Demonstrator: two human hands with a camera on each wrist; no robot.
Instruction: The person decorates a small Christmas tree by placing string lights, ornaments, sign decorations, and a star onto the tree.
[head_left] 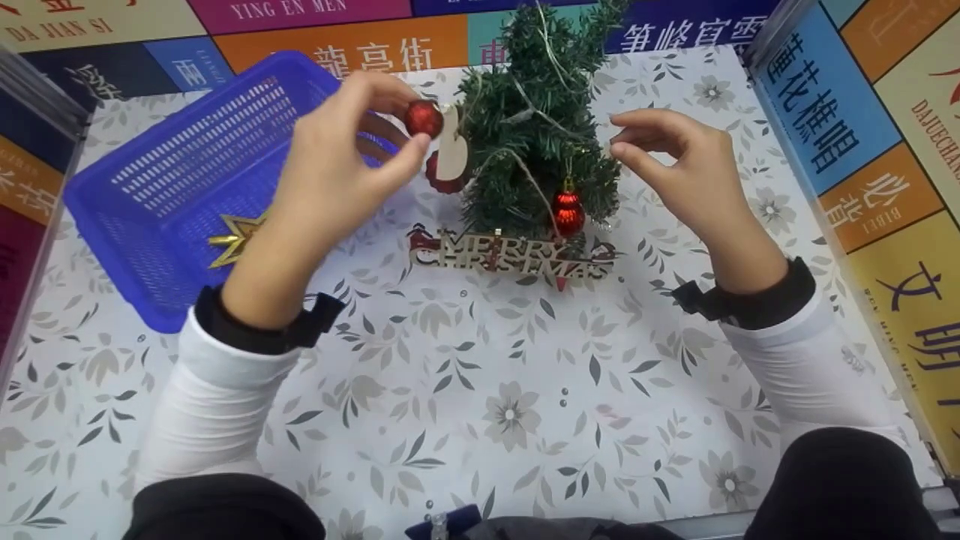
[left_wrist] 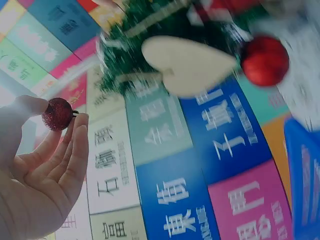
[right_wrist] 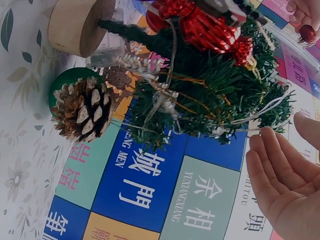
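My left hand pinches a small glittery red ball ornament between thumb and fingers, just left of the small green Christmas tree. In the left wrist view the ball has a dark cap at its side. On the tree's right side my right hand is raised with nothing in it, its fingers loosely extended near the branches. A pale wooden heart, a second red ball and a shiny ribbed red ornament hang on the tree, along with thin light wires.
A blue plastic basket stands at the left with a gold star inside. A "Merry Christmas" sign sits before the tree. By its wooden base there is a pine cone. Panels with printed lettering border the table.
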